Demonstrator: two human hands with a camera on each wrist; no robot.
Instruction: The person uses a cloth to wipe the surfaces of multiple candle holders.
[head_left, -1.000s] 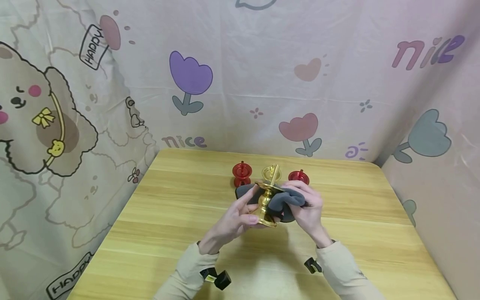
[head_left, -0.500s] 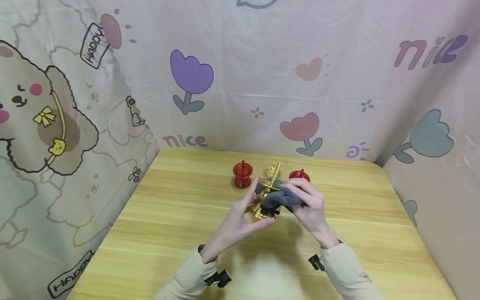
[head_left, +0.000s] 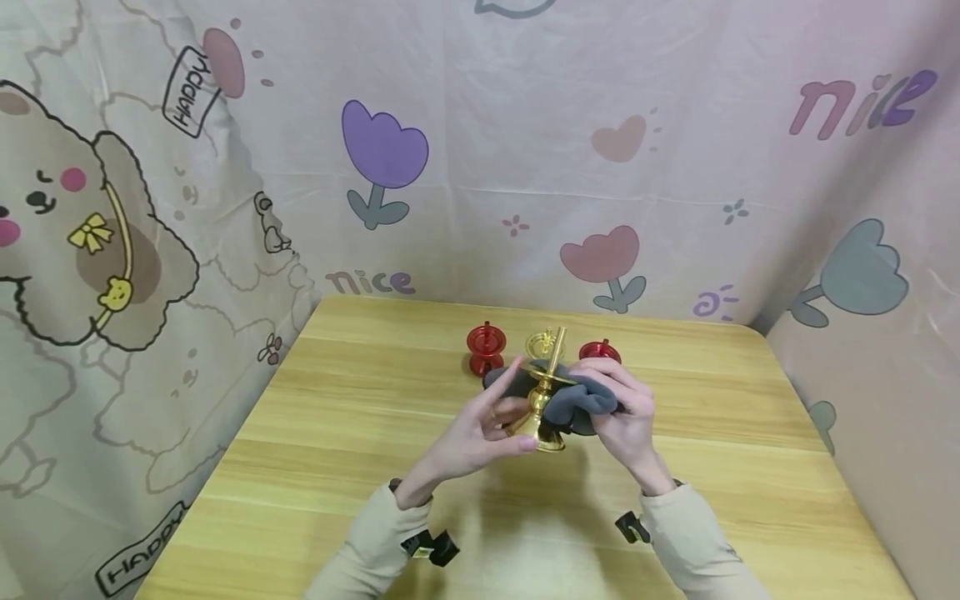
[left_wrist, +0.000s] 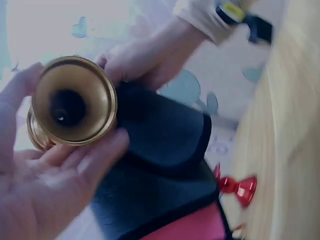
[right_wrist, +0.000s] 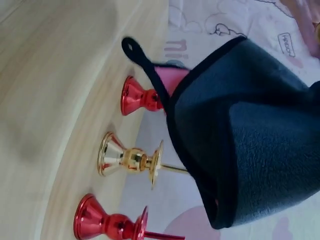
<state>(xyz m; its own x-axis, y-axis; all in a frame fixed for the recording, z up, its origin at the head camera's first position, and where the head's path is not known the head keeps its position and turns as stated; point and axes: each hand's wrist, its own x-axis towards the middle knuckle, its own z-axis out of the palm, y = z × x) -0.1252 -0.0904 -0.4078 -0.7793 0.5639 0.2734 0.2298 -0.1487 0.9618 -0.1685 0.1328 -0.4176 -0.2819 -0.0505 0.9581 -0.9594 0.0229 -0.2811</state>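
Note:
My left hand point(head_left: 476, 429) grips a shiny gold candlestick point(head_left: 538, 402) near its flared base, thumb on the near side. It is held above the table, leaning slightly right. My right hand point(head_left: 624, 408) pinches a bunched dark grey cloth point(head_left: 581, 402) against the stem, below the drip plate. In the left wrist view, the hollow underside of the candlestick point(left_wrist: 97, 82) faces the camera, with the cloth point(left_wrist: 160, 130) beside it. The right wrist view shows the cloth point(right_wrist: 270, 155) hanging with a black border, a corner loop and some pink; it hides part of the work there.
Behind the hands stand a red candlestick point(head_left: 486, 343), a second gold one point(head_left: 536, 343) and another red one point(head_left: 600, 352), in a row on the wooden table point(head_left: 337, 400). Printed fabric point(head_left: 480, 167) hangs around the table's back and sides.
The cloth has gone down over the candlestick's base and back up to the stem. The left fingers have spread and closed again, and the candlestick has tilted in them.

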